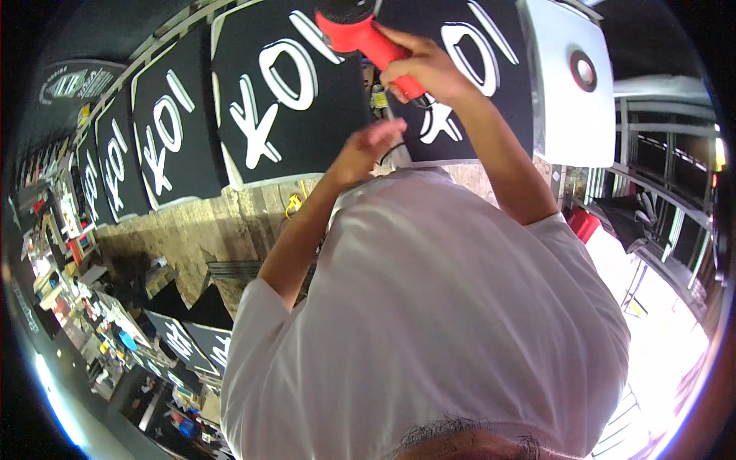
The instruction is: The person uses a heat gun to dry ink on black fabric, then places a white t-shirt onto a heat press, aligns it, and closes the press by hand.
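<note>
My right hand (429, 70) is wrapped round the handle of a red power tool (377, 47) with a black round head. The tool is raised over the gap between two black panels with white raised lettering, the left panel (337, 100) and the right panel (502, 107). My left hand (369, 152) is lower, near the front edges of these panels. Its fingers are smeared by motion and point to the right. A thin dark line, perhaps a cord, curves beside the fingertips; whether the hand holds it is unclear.
More black lettered panels (201, 142) stand in a row to the left. At the right end is a white panel (563, 115) with a round dark-ringed disc. A yellow item (294, 205) lies on the worn floor (253, 222). Cluttered shelving lines the far left; metal racks (659, 184) stand right.
</note>
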{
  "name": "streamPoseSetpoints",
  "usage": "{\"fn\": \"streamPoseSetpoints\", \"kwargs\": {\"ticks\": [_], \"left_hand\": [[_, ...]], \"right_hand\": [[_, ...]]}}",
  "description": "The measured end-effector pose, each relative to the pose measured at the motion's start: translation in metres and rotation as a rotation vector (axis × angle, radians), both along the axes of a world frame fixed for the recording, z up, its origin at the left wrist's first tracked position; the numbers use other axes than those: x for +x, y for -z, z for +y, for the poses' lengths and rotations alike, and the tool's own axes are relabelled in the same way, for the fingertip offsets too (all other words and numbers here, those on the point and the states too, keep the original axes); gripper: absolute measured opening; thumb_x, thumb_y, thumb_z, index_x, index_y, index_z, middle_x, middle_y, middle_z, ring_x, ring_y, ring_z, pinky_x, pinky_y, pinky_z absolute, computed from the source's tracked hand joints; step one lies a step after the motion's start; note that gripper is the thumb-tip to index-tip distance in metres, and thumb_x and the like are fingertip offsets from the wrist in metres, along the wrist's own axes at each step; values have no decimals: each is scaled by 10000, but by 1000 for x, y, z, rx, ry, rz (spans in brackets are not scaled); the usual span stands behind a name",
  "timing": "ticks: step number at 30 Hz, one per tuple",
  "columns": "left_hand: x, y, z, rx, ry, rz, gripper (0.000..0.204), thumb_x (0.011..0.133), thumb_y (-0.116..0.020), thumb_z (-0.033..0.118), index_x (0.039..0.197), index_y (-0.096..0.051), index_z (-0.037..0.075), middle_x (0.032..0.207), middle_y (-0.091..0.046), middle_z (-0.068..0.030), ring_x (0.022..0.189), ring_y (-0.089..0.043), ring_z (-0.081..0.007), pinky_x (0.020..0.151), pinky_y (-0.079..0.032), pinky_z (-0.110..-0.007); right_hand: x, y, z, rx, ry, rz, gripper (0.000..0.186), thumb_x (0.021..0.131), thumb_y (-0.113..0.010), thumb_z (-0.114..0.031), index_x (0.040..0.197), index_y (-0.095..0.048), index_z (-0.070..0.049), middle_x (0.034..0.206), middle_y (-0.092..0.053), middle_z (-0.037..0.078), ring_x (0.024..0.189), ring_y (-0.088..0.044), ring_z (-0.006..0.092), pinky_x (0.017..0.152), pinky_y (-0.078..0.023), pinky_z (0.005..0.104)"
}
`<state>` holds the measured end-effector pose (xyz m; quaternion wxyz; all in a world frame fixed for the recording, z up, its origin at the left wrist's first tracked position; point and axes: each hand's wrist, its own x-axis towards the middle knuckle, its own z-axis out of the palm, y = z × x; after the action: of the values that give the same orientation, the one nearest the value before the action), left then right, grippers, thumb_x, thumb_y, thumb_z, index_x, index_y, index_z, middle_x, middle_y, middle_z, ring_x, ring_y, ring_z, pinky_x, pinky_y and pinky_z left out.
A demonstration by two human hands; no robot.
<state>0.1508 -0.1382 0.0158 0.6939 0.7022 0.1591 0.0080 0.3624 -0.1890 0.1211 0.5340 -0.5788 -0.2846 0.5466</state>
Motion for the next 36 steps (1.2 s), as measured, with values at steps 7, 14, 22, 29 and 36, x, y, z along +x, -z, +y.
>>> {"fn": "streamPoseSetpoints", "kwargs": {"ticks": [7, 14, 22, 29, 36], "left_hand": [[74, -133, 15, -506, -528, -79, 361, 922, -679, 282, 1170, -584, 39, 1072, -656, -81, 965, -640, -191, 884, -519, -336], [87, -156, 50, -710, -426, -205, 182, 893, -674, 177, 932, -578, 28, 782, -573, -58, 716, -572, -173, 693, -515, -337], [68, -229, 78, 87, 98, 177, 287, 829, -763, 183, 1036, -629, 37, 771, -614, -29, 622, -580, -112, 560, -483, -269], [91, -185, 82, 404, 373, 216, 320, 812, -772, 278, 1011, -663, 52, 783, -639, -14, 681, -602, -99, 611, -496, -274], [159, -182, 36, 974, 385, 318, 505, 852, -714, 487, 1115, -668, 59, 793, -640, -42, 602, -573, -125, 580, -494, -293]], "right_hand": [[-58, -19, -42, 335, 127, -754, 919, 698, -712, -156, 1499, -293, 7, 1295, -548, 301, 1159, -580, 417, 994, -481, 404], [-101, 61, -111, -45, 112, -440, 455, 854, -727, -334, 1162, -599, -24, 890, -659, 103, 885, -679, 221, 839, -515, 354], [-42, 97, -215, -407, 16, -648, 461, 906, -662, -503, 1091, -711, -83, 1036, -715, 136, 984, -676, 256, 858, -526, 415], [22, 23, -253, -258, 75, -615, 336, 941, -663, -372, 1001, -721, -46, 832, -687, 87, 729, -622, 178, 703, -512, 353], [21, 2, -257, 19, 61, -700, 306, 950, -636, -291, 1064, -711, -17, 965, -717, 159, 917, -678, 245, 847, -513, 356]]}}
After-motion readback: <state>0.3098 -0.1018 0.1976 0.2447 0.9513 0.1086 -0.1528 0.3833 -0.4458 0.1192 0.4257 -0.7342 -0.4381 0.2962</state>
